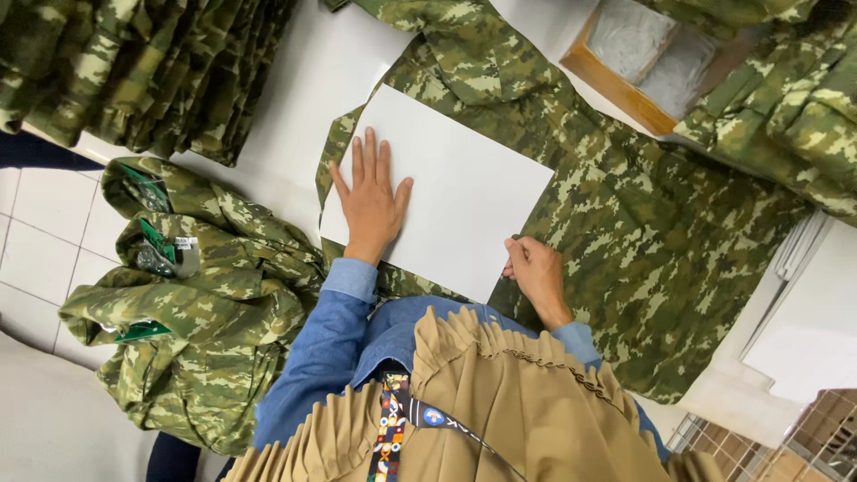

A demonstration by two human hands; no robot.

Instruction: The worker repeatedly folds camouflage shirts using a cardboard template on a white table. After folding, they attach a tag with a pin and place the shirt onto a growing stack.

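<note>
Pressing white board point(446, 192) — left hand point(370, 201) flat, right hand point(536, 272) pinching edge

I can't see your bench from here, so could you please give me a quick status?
Left hand flat, open on white rectangular cardboard sheet. Right hand pinching its near edge. Sheet lies on spread camouflage fabric jacket. Nothing on top.

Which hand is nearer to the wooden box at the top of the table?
The right hand. It grips the near edge of the white board, on the same side as the wooden box. The left hand lies flat on the board's far side.
</note>
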